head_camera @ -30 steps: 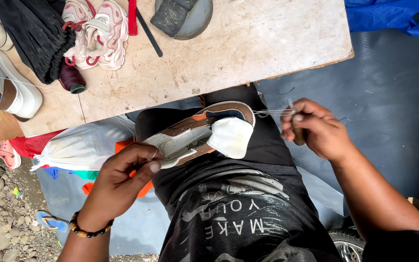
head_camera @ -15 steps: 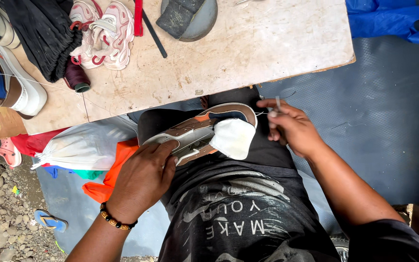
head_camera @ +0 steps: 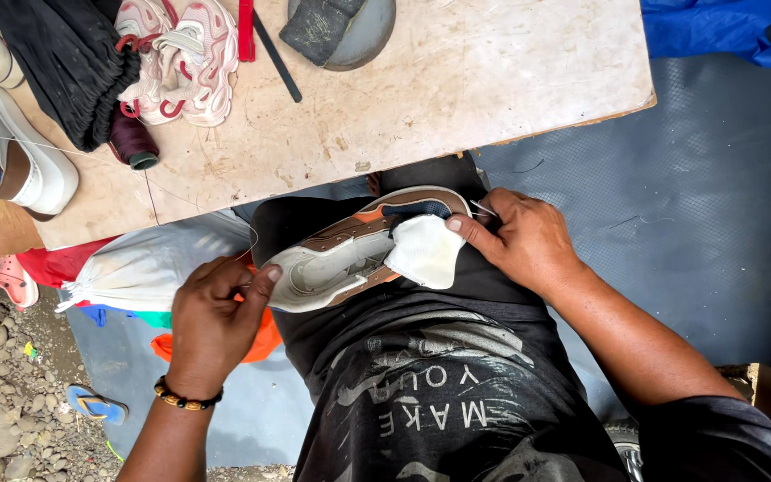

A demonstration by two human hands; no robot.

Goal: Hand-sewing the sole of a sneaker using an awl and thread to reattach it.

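Sneaker (head_camera: 350, 254), brown, orange and pale grey, lies sole-side down across the person's lap, toe toward the left hand and heel toward the right.

Head view: compared with half a second ago, the left hand (head_camera: 216, 321) has slid off the shoe's toe and now sits just beside it, fingers curled in with the thumb tip touching the toe edge; whether it pinches the thin thread (head_camera: 149, 192) that runs up to the spool is too fine to tell. The right hand (head_camera: 524, 241), which a second ago was raised away from the shoe, has come down onto the heel end, its fingers closed against the collar and the white insole flap (head_camera: 426, 252) that folds out of the opening. A short length of thread shows at its fingertips.

On the wooden board (head_camera: 457, 80) above the lap lie a dark maroon thread spool (head_camera: 131, 138), a pink-and-white sneaker (head_camera: 180, 58), a black rod (head_camera: 277, 58) and a grey bowl (head_camera: 359, 36). A white cloth bag (head_camera: 145, 263) lies near the left hand.
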